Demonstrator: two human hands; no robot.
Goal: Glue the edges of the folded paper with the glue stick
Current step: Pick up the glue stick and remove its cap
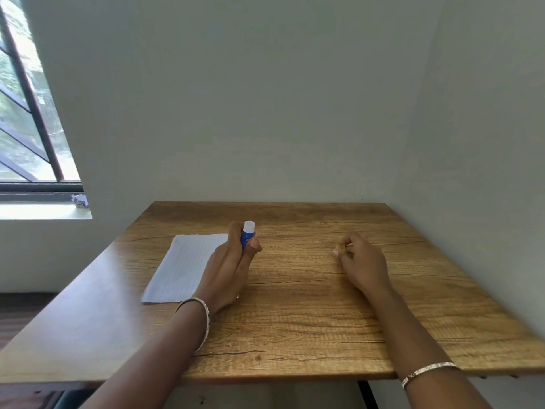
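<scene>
My left hand (227, 270) grips the glue stick (247, 236). Fingers and thumb are curled around its blue body, and the white top points up toward 12 o'clock. I judge that I hold it upright like this to have it ready before it goes to the paper. The folded paper (182, 267) lies flat on the table (295, 320), at 9 o'clock of this hand, and my wrist covers a part of its right edge. My right hand (361, 261) rests at 3 o'clock, well apart, with fingers curled; whether it pinches something small, I cannot tell. Both forearms reach forward over the near table edge.
</scene>
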